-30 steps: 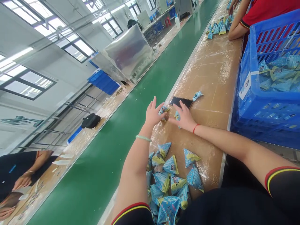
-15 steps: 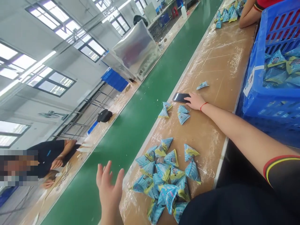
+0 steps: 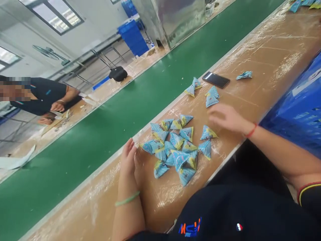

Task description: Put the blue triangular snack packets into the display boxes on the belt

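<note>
A pile of several small blue and yellow triangular packets [image 3: 175, 147] lies on the brown tabletop [image 3: 263, 57]. My left hand [image 3: 129, 157] rests on the table just left of the pile, fingers stretched out together, fingertips almost touching the leftmost packet [image 3: 150, 146]. My right hand [image 3: 227, 117] hovers over the table right of the pile, blurred by motion, close to a packet [image 3: 207, 133]; its fingers look loosely spread and hold nothing I can see. Three more packets [image 3: 212, 97] lie further off beside a black phone [image 3: 216, 79].
A green conveyor belt [image 3: 100, 127] runs along the table's left edge. A blue plastic crate [image 3: 301, 110] stands at the right. One stray packet [image 3: 244, 75] lies past the phone. Across the belt sits another person in a dark shirt [image 3: 45, 95]. A metal machine housing [image 3: 175, 16] stands beyond.
My right hand has drawn back from the phone toward the pile. My left hand came down from the air onto the table beside the pile. The view tilted down and left.
</note>
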Demonstrator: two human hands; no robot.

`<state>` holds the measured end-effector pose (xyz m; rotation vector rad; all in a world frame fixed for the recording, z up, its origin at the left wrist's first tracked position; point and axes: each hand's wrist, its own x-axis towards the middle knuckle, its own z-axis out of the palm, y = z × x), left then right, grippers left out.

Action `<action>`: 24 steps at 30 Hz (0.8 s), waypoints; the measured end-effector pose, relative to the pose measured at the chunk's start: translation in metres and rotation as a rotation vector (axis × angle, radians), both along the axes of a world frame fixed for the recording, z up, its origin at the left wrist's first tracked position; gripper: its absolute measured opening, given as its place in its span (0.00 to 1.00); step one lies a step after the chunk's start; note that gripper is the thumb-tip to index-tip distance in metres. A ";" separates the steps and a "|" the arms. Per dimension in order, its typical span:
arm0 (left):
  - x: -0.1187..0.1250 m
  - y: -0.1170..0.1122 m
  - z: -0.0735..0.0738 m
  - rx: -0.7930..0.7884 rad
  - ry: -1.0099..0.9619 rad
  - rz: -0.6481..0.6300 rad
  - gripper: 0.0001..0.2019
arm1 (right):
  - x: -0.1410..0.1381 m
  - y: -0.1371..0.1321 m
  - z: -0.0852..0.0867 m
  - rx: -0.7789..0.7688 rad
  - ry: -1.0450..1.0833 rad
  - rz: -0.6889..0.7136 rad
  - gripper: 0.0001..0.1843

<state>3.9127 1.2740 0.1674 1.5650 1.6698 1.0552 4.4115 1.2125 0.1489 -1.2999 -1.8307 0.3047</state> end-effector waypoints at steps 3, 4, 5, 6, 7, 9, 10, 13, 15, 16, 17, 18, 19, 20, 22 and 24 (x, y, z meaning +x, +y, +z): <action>0.010 0.032 -0.002 0.038 -0.093 -0.087 0.38 | -0.035 -0.044 -0.017 -0.193 -0.039 0.170 0.31; 0.013 0.041 -0.004 0.055 -0.145 -0.087 0.40 | -0.040 -0.050 -0.021 -0.232 -0.043 0.156 0.30; 0.015 0.049 -0.007 0.067 -0.198 -0.079 0.42 | -0.043 -0.055 -0.022 -0.243 -0.034 0.124 0.28; 0.016 0.054 -0.010 0.070 -0.241 -0.072 0.43 | -0.043 -0.058 -0.019 -0.215 -0.009 0.073 0.25; 0.016 0.058 -0.012 0.067 -0.264 -0.074 0.42 | -0.043 -0.062 -0.012 -0.146 0.034 0.001 0.23; 0.012 0.062 -0.016 0.053 -0.272 -0.109 0.40 | -0.039 -0.073 0.009 0.086 0.150 -0.204 0.24; 0.009 0.063 -0.018 0.051 -0.272 -0.121 0.38 | -0.038 -0.081 0.022 0.209 0.196 -0.303 0.25; 0.003 0.064 -0.017 0.036 -0.247 -0.106 0.35 | -0.037 -0.106 0.053 0.424 0.268 -0.418 0.27; 0.003 0.063 -0.013 0.004 -0.192 -0.106 0.35 | -0.035 -0.117 0.062 0.497 0.305 -0.440 0.26; 0.005 0.063 -0.011 -0.017 -0.164 -0.115 0.35 | -0.033 -0.120 0.064 0.531 0.324 -0.465 0.26; 0.006 0.062 -0.009 -0.038 -0.144 -0.120 0.34 | -0.030 -0.123 0.064 0.572 0.335 -0.503 0.26; 0.008 0.061 -0.008 -0.056 -0.134 -0.112 0.34 | -0.026 -0.124 0.063 0.589 0.311 -0.530 0.26; 0.009 0.060 -0.007 -0.066 -0.139 -0.093 0.33 | -0.022 -0.124 0.061 0.574 0.259 -0.538 0.26; 0.010 0.059 -0.006 -0.065 -0.155 -0.070 0.32 | -0.018 -0.124 0.058 0.544 0.199 -0.544 0.26; 0.010 0.060 -0.007 -0.044 -0.192 -0.042 0.29 | -0.010 -0.121 0.050 0.467 0.098 -0.582 0.26; 0.008 0.062 -0.009 -0.025 -0.208 -0.045 0.26 | -0.001 -0.117 0.039 0.375 0.028 -0.608 0.25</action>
